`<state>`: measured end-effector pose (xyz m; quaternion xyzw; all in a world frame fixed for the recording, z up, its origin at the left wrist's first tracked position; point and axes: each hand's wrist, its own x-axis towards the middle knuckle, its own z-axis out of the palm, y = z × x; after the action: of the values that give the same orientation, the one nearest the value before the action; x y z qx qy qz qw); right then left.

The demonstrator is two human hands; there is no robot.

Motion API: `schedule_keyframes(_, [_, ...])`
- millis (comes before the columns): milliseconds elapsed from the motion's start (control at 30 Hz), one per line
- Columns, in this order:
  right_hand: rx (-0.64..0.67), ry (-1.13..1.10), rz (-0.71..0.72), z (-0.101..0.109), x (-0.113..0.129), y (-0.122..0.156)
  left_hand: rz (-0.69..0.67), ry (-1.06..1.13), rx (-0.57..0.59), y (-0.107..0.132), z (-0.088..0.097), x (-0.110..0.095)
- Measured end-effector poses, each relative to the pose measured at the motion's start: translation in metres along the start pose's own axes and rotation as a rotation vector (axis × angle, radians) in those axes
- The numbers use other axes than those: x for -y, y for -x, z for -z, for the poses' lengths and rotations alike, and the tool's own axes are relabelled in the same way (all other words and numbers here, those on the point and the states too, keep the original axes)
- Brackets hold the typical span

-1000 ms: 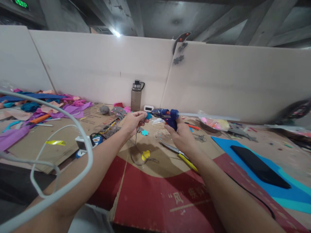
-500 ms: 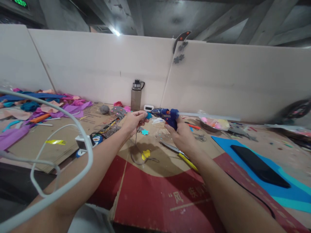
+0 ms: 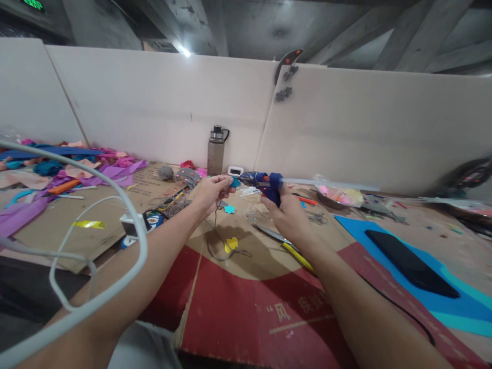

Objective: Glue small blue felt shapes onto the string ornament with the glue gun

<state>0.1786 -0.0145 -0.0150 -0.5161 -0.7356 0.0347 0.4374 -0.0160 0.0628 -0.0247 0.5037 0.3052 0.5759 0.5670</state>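
Observation:
My left hand (image 3: 213,193) pinches a small blue felt piece (image 3: 234,182) between thumb and fingertips. A grey string (image 3: 216,218) hangs below that hand and trails over the cardboard to a yellow cut-out (image 3: 231,245). Wrapped round the handle of a blue hot glue gun (image 3: 272,185), my right hand (image 3: 289,211) keeps its nozzle pointing left, at the blue piece. Whether the tip touches the felt I cannot tell. Just under the hands lies a turquoise flower cut-out (image 3: 229,209).
Scissors with yellow handles (image 3: 294,252) lie beneath my right forearm. A bottle (image 3: 216,154) stands against the white partition (image 3: 161,102). A black phone (image 3: 411,262) rests on blue sheets at right. Fabric scraps (image 3: 57,174) pile up at left; a white cable (image 3: 140,251) loops across the near left.
Almost nothing differs. Both hands, the glue gun and the blue felt piece stay in nearly the same place.

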Motion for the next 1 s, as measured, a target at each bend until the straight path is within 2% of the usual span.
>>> schedule_keyframes(300, [-0.009,-0.010,-0.011,0.000,0.001,0.000,-0.012,-0.004,0.026,0.001,-0.001,0.001])
schedule_keyframes(500, [-0.032,-0.102,-0.015,0.002,0.001,-0.002,-0.012,0.003,-0.016,-0.001,0.002,0.001])
schedule_keyframes(567, [-0.034,-0.218,-0.067,0.002,0.000,-0.003,-0.020,-0.011,-0.028,-0.001,0.002,0.001])
schedule_keyframes(667, [0.020,-0.524,-0.224,0.002,-0.002,-0.005,-0.035,-0.043,-0.043,-0.001,0.002,0.002])
schedule_keyframes(733, [0.037,-0.729,-0.328,0.001,-0.008,-0.007,-0.050,-0.075,-0.060,0.000,0.002,0.002])
schedule_keyframes(800, [0.011,-0.826,-0.421,-0.001,-0.018,-0.010,-0.075,-0.140,-0.088,0.000,0.002,0.001])
schedule_keyframes(867, [-0.012,-0.747,-0.521,-0.004,-0.033,-0.013,-0.122,-0.218,-0.113,0.000,0.002,0.001])
schedule_keyframes(900, [-0.027,-0.629,-0.568,-0.006,-0.042,-0.015,-0.154,-0.256,-0.118,0.000,0.002,0.001])
schedule_keyframes(933, [0.003,-0.471,-0.597,-0.009,-0.052,-0.016,-0.188,-0.294,-0.117,0.000,0.001,0.002])
schedule_keyframes(1000, [0.102,-0.102,-0.564,-0.014,-0.069,-0.017,-0.254,-0.381,-0.102,0.002,-0.001,0.002])
